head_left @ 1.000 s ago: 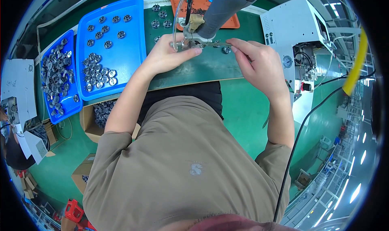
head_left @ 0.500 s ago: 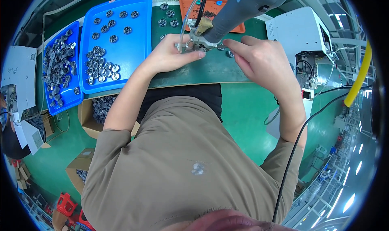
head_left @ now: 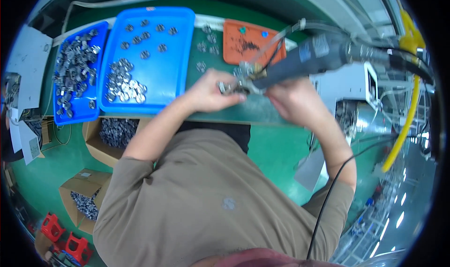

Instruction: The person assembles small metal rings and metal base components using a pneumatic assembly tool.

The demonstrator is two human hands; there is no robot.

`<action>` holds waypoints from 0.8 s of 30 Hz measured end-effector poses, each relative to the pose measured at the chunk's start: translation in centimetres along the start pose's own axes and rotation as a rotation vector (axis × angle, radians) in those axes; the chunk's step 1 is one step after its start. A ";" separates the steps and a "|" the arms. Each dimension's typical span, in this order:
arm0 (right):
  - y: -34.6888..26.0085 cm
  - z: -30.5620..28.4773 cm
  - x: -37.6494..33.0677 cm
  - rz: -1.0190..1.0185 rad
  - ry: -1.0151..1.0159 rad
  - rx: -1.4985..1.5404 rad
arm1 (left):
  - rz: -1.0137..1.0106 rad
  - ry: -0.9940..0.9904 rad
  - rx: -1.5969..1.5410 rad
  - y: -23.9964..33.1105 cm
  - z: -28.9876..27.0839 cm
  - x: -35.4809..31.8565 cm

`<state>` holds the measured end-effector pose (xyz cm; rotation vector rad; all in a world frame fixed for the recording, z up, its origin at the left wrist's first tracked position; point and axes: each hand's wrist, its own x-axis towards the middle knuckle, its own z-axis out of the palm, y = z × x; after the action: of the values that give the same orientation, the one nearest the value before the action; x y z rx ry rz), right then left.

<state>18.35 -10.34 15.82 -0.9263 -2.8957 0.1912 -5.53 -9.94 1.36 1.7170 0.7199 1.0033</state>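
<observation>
A grey cylindrical power tool (head_left: 304,58) lies slanted across the bench, its metal nose (head_left: 244,79) pointing to the lower left. My left hand (head_left: 208,94) is closed around the left side of this nose, thumb along its near edge. My right hand (head_left: 297,103) is at the other side, under the tool's body, with its fingers bent together. The tool hides part of these fingers, and what they pinch does not show. Several small round metal-and-black parts (head_left: 201,66) rest on the green bench (head_left: 211,118) beyond my left hand.
A large blue tray (head_left: 164,86) holds several round parts, and a narrower blue tray (head_left: 97,105) is heaped with dark parts. Small black pieces lie in an orange tray (head_left: 232,56). A white machine (head_left: 335,85) stands right. Cartons (head_left: 79,178) of parts sit below; a black cable (head_left: 328,196) hangs near my right arm.
The power tool has swung over from steep to nearly level, its back end going right. My right hand has come in under its body. The whole view has shifted and blurred slightly.
</observation>
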 end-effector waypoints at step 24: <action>5.5 4.5 -8.4 0.133 -0.455 0.092 | 0.437 -0.105 -0.120 2.9 1.5 -4.3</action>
<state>27.67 -11.21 10.18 -1.1953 -3.1867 0.6155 -6.27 -15.11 2.59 1.8446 0.2112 1.2114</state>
